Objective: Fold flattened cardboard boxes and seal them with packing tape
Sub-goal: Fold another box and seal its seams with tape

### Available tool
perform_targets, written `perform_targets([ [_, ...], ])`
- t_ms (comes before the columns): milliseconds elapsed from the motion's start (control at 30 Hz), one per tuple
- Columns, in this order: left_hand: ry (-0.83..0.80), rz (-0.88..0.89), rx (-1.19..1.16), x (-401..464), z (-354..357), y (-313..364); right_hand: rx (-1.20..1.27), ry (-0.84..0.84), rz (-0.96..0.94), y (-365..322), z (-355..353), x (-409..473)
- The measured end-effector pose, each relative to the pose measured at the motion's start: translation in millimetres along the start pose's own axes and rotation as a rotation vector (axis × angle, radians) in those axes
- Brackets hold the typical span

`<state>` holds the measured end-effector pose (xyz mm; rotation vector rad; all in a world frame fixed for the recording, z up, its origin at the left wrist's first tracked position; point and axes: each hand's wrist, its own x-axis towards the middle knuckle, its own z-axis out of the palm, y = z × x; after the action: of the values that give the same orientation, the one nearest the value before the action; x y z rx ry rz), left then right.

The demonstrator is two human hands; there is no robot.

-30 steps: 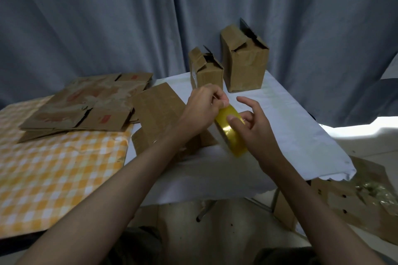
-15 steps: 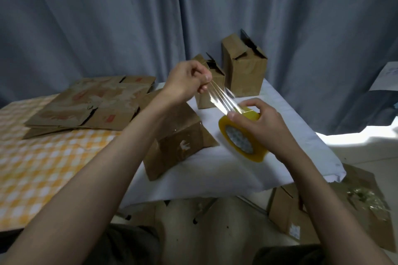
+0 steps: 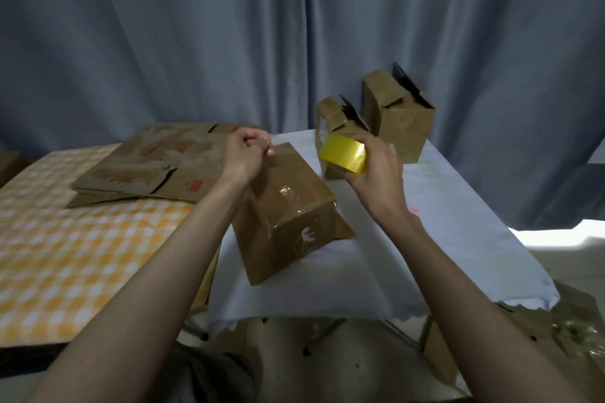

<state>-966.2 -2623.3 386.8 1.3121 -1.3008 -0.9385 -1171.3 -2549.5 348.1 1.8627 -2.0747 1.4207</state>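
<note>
We see the left hand (image 3: 246, 154) with its fingers curled tight in a pinch over the far end of the box (image 3: 288, 213); the strip of tape that stretched from it half a second ago no longer shows, so we cannot tell whether it holds tape. The right hand (image 3: 376, 170) grips the yellow tape roll (image 3: 343, 153), fingers wrapped round it. Since the earlier frame the roll has risen and turned its yellow outer face toward us, where before we saw through its core, and the two hands have drawn further apart. The box lies below and between the hands on the white cloth (image 3: 360, 278). Just behind the roll stand two folded boxes (image 3: 402, 121). Left of the left hand lies a stack of flat cardboard (image 3: 154, 170) on the checked cloth (image 3: 82, 252).
</note>
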Motion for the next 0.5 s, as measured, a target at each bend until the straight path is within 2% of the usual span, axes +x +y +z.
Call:
perform_targets([
  [100, 0.065, -0.057, -0.072, 2.8, -1.8, -10.6, 0.046, 0.015, -0.011, -2.7, 28.0, 6.2],
  [200, 0.048, -0.129, -0.192, -1.6, 2.7, -23.1, 0.152, -0.009, 0.036, -2.9, 43.4, -0.3],
  [267, 0.022, -0.135, -0.194, -5.4, 3.2, -33.6, 0.186, 0.000, 0.078, -3.9, 44.5, -10.3],
  [500, -0.143, -0.123, -0.239, -19.4, 4.8, -41.7, 0.016, 0.058, 0.232, -27.1, 16.0, -53.5],
])
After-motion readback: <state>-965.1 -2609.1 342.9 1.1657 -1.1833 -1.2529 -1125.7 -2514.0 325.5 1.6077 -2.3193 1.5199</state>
